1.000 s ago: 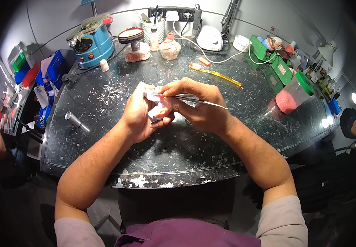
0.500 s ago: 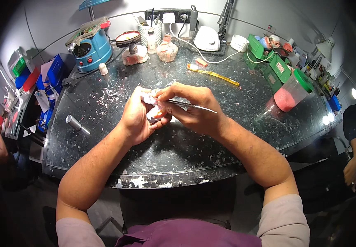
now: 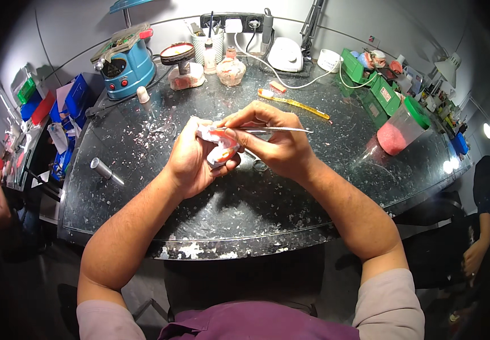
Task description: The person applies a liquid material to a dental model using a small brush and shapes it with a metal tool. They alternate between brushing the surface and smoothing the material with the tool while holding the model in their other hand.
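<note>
A horseshoe-shaped dental model (image 3: 218,153), white with red-orange wax along its arch, rests in my left hand (image 3: 186,158), whose fingers and thumb wrap round its edge. In a pen-like pinch, my right hand (image 3: 273,139) grips a thin metal wax carver (image 3: 290,130). The carver's shaft points away to the right, and its working end lies over the upper part of the model, mostly covered by my fingertips. Both hands hover above the dark, speckled tabletop (image 3: 245,209).
Behind stand a blue machine (image 3: 126,76), a wax pot (image 3: 178,54), a glass burner (image 3: 231,71) and a white device (image 3: 285,55). A yellow toothbrush (image 3: 296,103) and a jar of pink powder (image 3: 398,133) lie right. A metal cylinder (image 3: 104,170) lies left. Another person's hand (image 3: 474,258) shows far right.
My right hand has shifted slightly up and right, the carver now lying flatter. More of the model's red-orange arch shows. At far right, the other person's arm has moved.
</note>
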### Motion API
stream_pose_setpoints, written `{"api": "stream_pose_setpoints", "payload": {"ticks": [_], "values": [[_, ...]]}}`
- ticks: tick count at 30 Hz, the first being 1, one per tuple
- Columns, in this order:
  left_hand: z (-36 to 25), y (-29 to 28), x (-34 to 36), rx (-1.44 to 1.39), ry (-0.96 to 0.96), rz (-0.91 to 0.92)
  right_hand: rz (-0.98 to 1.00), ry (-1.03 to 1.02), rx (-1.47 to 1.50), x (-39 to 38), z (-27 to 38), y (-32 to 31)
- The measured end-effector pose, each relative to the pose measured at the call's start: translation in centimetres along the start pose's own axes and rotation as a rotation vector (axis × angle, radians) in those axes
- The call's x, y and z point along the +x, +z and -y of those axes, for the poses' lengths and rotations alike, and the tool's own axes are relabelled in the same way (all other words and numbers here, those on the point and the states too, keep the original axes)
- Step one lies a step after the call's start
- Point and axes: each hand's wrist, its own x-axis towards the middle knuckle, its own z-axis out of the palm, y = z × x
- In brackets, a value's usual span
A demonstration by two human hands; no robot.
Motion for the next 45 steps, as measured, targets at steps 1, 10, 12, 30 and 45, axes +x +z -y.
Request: {"api": "stream_pose_setpoints", "payload": {"ticks": [1,10,12,30,45], "values": [[-0.1,-0.2,0.0,-0.001,0.002,-0.002,0.037,-0.041,-0.075,0.0,0.0,-0.1],[-0.5,0.6,-0.5,0.052,-0.035,-0.079,0.077,-0.141,-0.125,0.1,0.1,-0.1],[-0.5,0.4,-0.4,0.035,-0.064,-0.066,0.097,-0.155,-0.158,0.2,0.3,-0.5],[-0.9,-2.5,0.3,-0.036,-0.07,0.263,0.207,-0.181,-0.128,0.9,1.0,-1.7],[-1.1,-0.3,-0.7,-0.238,0.329,0.242,-0.271,-0.178,0.043,1.2,1.1,-1.5]]}}
